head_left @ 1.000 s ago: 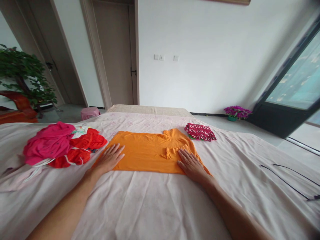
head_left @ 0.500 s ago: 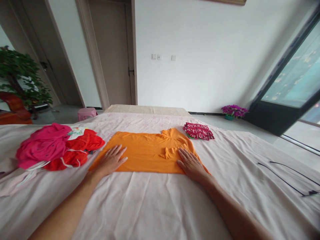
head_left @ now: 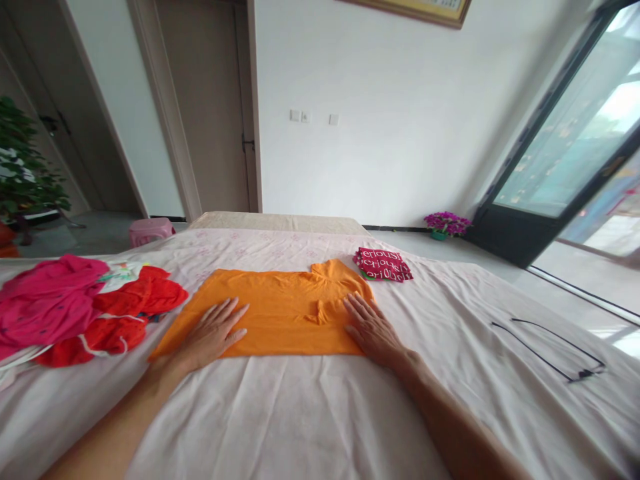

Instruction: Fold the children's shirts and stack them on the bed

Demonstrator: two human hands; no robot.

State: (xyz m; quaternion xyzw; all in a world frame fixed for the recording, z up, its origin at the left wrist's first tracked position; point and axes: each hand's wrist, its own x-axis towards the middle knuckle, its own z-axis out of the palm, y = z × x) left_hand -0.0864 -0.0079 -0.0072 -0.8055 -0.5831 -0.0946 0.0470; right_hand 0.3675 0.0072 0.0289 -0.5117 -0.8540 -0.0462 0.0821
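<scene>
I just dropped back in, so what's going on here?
A person's left hand and right hand rest flat on an orange shirt, which looks folded over, on a pale sheet. A clothes heap lies to the left; a folded red garment and glasses lie to the right.

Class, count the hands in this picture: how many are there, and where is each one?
2. The left hand lies palm down on the left end of the orange shirt; the right hand lies palm down at its right end.

Two bare forearms [head_left: 107, 413], narrow at the wrists [head_left: 173, 365], and two bare hands [head_left: 210, 337] with slender fingers [head_left: 357, 309]
</scene>
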